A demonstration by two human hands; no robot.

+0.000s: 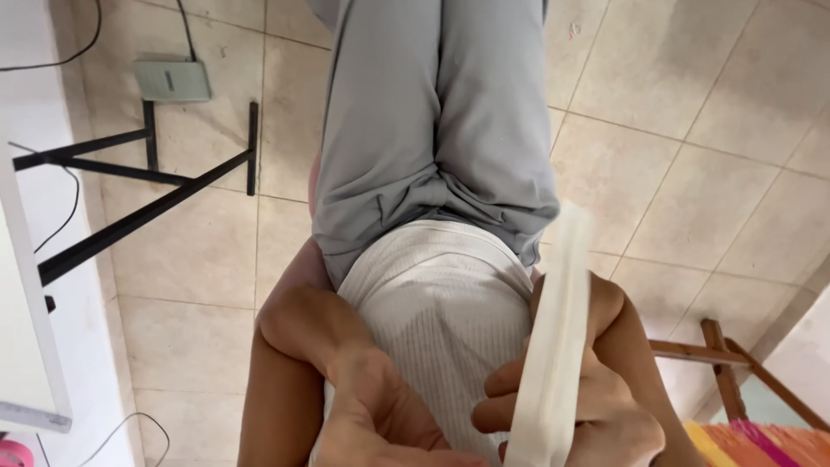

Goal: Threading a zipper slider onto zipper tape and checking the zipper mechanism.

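Observation:
I am looking down my own body: a white ribbed shirt [437, 303] and grey trousers [432, 112] fill the middle. My right hand [596, 406], at the bottom right, grips a long, flat off-white object [558, 320] seen edge-on; it runs from the bottom edge up past my waist. My left hand [376, 415] is low in the middle, palm up and turned toward the object, with nothing in it. Its fingertips are cut off by the bottom edge, and its wrist is bent sharply in front of the shirt.
Beige floor tiles [692, 130] lie below. At left are black metal table legs [147, 207], a white tabletop edge [26, 346], and a grey box [171, 79] with cables on the floor. A wooden frame [722, 363] and bright striped fabric [761, 443] sit at the bottom right.

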